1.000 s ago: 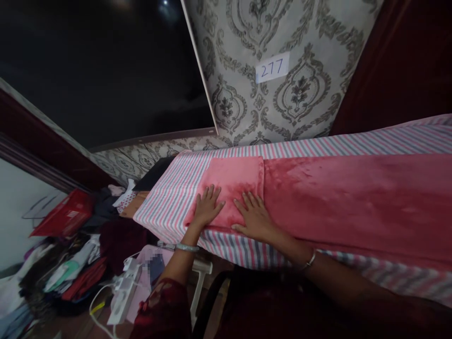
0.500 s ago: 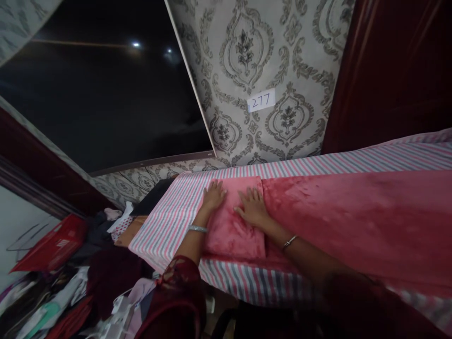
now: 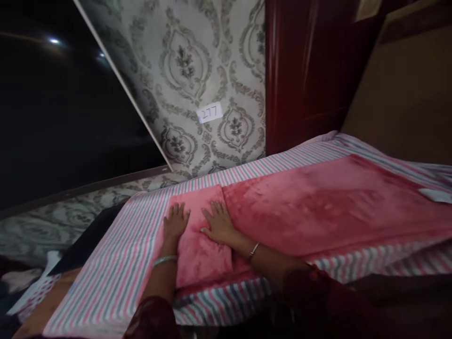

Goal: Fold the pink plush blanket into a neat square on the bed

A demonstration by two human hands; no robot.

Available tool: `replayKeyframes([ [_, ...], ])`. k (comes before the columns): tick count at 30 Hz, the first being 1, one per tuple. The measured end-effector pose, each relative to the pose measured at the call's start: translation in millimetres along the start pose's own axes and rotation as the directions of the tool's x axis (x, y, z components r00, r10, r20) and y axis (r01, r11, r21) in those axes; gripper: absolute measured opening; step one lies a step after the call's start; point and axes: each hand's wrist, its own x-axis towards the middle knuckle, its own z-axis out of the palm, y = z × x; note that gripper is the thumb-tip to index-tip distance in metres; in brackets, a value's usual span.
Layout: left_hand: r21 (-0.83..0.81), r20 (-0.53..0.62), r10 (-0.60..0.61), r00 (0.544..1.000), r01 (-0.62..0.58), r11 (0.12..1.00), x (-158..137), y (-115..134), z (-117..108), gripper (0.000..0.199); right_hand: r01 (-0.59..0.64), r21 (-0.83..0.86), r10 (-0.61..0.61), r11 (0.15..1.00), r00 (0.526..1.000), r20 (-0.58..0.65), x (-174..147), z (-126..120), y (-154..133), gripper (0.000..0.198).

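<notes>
A long pink plush blanket (image 3: 300,207) lies spread on a striped cloth (image 3: 116,245), its left end folded over on itself into a flap. My left hand (image 3: 175,220) rests flat on the flap's left edge, fingers spread. Closer to the flap's right edge, my right hand (image 3: 219,223) presses on the plush with its fingers apart. Neither hand grips anything. The fabric beneath the palms is hidden.
Behind the striped cloth stands a patterned wall with a paper label (image 3: 210,112) reading 277. A large dark screen (image 3: 70,108) is at the left, a dark red panel (image 3: 303,70) at the right. Clothes (image 3: 31,292) lie at the lower left. A white item (image 3: 436,195) sits at the blanket's right end.
The view has turned to the right, bringing the blanket's far right end and a brown board into sight. Both hands stay flat on the folded flap, nearly in the same places.
</notes>
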Motion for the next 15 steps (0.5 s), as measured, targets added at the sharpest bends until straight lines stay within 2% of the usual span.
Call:
replayKeyframes([
  [5,-0.033,-0.003,0.004,1.0,-0.004,0.999,3,0,-5,0.061,0.053,0.03,-0.053,0.998,0.998,-0.02,-4,-14,7,0.077],
  [8,-0.054,0.01,-0.007,1.0,0.007,0.999,5,2,-9,0.062,0.092,0.031,-0.092,0.995,0.996,-0.001,-21,-28,23,0.067],
  [12,-0.071,0.007,0.014,1.0,-0.014,0.997,5,3,-11,0.063,0.09,-0.009,-0.09,0.996,0.996,-0.023,-70,-58,77,0.058],
  [14,-0.068,-0.02,0.033,0.999,-0.034,0.997,6,2,-9,0.063,-0.027,-0.057,0.022,0.998,0.996,-0.084,-102,-83,118,0.057],
  [15,-0.054,-0.041,0.045,0.998,-0.047,0.997,8,0,-7,0.062,-0.13,-0.085,0.118,0.988,0.983,-0.138,-118,-98,141,0.054],
])
